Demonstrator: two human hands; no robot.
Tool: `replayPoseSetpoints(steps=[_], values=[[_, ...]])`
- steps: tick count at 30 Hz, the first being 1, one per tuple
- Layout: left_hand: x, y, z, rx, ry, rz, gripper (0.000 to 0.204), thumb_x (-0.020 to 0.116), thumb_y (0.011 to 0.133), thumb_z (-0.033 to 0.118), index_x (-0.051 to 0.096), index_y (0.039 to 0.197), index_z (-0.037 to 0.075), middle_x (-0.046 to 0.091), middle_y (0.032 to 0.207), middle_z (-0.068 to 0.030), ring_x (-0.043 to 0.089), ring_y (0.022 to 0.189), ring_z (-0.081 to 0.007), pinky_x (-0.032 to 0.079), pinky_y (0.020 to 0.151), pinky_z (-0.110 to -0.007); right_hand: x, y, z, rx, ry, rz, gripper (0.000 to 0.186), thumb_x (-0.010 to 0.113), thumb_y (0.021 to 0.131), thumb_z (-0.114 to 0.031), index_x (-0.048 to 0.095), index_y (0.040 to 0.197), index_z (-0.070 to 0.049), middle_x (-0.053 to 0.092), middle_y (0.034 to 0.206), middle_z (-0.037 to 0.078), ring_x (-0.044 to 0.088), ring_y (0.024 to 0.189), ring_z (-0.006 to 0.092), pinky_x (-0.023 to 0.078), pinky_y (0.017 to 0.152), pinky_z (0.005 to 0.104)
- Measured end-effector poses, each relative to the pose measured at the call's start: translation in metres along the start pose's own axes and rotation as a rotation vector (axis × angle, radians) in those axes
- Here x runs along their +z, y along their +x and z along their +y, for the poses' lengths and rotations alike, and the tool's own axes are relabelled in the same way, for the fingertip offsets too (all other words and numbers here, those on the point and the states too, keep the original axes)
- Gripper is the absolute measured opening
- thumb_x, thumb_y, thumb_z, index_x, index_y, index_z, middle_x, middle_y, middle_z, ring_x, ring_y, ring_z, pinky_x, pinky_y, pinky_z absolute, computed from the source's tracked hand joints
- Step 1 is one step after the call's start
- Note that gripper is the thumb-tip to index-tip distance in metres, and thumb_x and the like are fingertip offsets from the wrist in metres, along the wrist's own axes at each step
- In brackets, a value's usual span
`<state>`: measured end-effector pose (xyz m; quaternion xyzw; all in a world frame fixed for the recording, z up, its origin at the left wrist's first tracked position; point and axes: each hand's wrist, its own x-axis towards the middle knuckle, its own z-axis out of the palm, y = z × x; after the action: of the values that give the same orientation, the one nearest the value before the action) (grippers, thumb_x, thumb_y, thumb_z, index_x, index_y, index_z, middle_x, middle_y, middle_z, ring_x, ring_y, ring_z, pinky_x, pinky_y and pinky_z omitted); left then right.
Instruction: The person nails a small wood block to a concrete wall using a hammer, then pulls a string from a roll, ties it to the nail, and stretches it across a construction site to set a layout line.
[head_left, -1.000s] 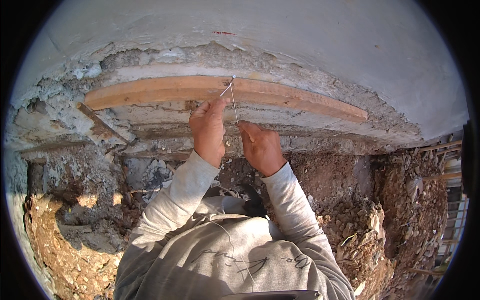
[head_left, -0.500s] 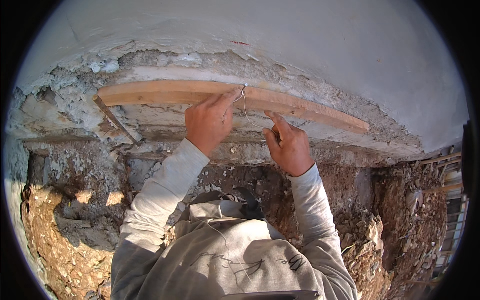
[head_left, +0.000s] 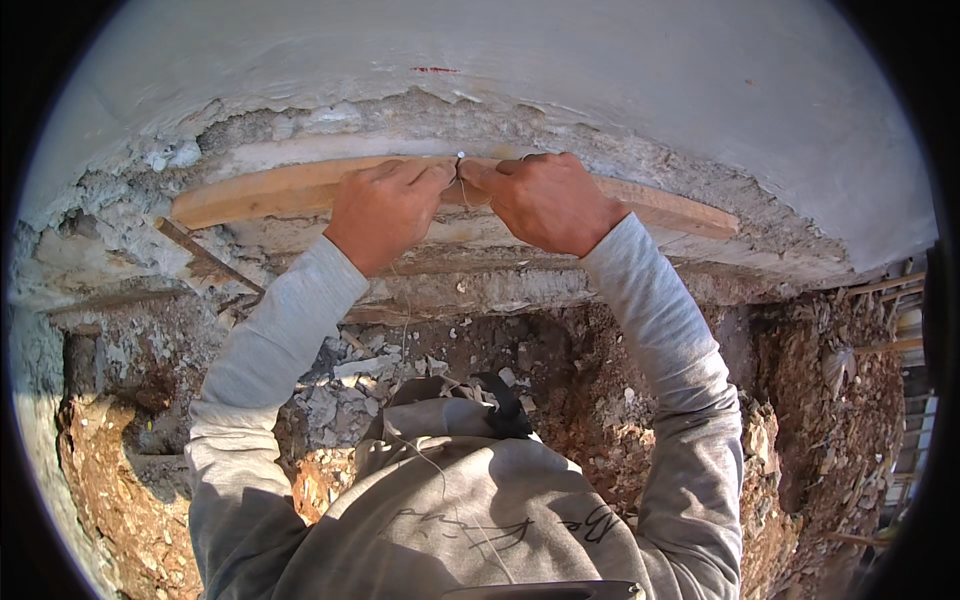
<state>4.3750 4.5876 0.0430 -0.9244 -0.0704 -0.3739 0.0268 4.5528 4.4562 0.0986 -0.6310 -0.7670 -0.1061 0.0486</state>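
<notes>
A nail stands in a long wooden batten that lies along the base of the wall. Thin string loops down just below the nail. My left hand is closed at the nail's left side, thumb and forefinger pinching the string. From the right, my right hand meets it with fingertips pressed together on the string, right beside the nail. Their fingertips almost touch. More string trails down from under my left hand across the front of my grey sweatshirt.
Above the batten rises a smooth grey plastered wall with a rough lower edge. A rusty metal bar sticks out at the left. Below runs a trench with broken rubble and earth banks. Wooden pieces show at the far right.
My right hand has moved up and left from below the batten to the nail, drawing the string in. My left hand stays by the nail. The view has shifted slightly.
</notes>
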Motion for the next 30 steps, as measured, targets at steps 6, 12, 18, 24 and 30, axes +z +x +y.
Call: replayPoseSetpoints(steps=[6, 12, 18, 24, 30], values=[[-0.004, 0.009, -0.014, 0.059, -0.023, -0.048, 0.021, 0.063, 0.079, 0.006, 0.068, 0.099, 0.009, 0.07, 0.086, -0.0083, 0.068, 0.07, -0.0243, 0.055, 0.059, -0.035, -0.001, 0.008, 0.002, -0.092, -0.015, 0.036, 0.029, 0.059, 0.085, -0.009, 0.064, 0.113, -0.008, 0.068, 0.077, 0.01, 0.067, 0.064, 0.0303, 0.053, 0.055, 0.0423], [0.008, -0.027, 0.006, -0.261, -0.269, 0.241, 0.029, 0.055, 0.079, -0.004, 0.07, 0.103, 0.005, 0.07, 0.083, -0.0101, 0.065, 0.065, -0.0158, 0.051, 0.06, -0.029, 0.035, -0.08, -0.025, 0.296, 0.351, 0.217, 0.032, 0.062, 0.083, -0.004, 0.066, 0.114, -0.008, 0.067, 0.078, 0.01, 0.066, 0.065, 0.0293, 0.054, 0.058, 0.0388], [0.066, -0.086, 0.051, -0.838, -0.655, 0.414, 0.022, 0.05, 0.09, -0.001, 0.067, 0.103, -0.002, 0.06, 0.077, 0.0003, 0.046, 0.063, -0.0039, 0.037, 0.054, -0.022, 0.017, -0.195, -0.079, 0.599, 0.912, 0.647, 0.046, 0.067, 0.088, -0.024, 0.058, 0.128, -0.001, 0.065, 0.107, 0.021, 0.065, 0.09, 0.0328, 0.052, 0.076, 0.0405], [0.054, -0.1, 0.102, -0.894, -0.276, 0.322, 0.033, 0.051, 0.094, 0.01, 0.058, 0.123, -0.005, 0.064, 0.107, -0.0128, 0.062, 0.099, -0.0227, 0.047, 0.087, -0.033, -0.066, -0.266, -0.135, 0.123, 1.11, 1.172, 0.05, 0.065, 0.091, -0.032, 0.058, 0.116, 0.01, 0.061, 0.11, 0.032, 0.065, 0.096, 0.0397, 0.052, 0.081, 0.0457], [-0.01, 0.027, 0.143, -0.09, -1.269, 0.456, 0.039, 0.047, 0.1, 0.025, 0.053, 0.128, -0.001, 0.057, 0.113, -0.0157, 0.059, 0.099, -0.032, 0.046, 0.095, -0.05, -0.081, -0.291, -0.162, 0.311, 0.726, 1.436, 0.021, 0.063, 0.089, -0.005, 0.062, 0.104, 0.011, 0.066, 0.101, 0.028, 0.068, 0.076, 0.0337, 0.056, 0.064, 0.0371]])
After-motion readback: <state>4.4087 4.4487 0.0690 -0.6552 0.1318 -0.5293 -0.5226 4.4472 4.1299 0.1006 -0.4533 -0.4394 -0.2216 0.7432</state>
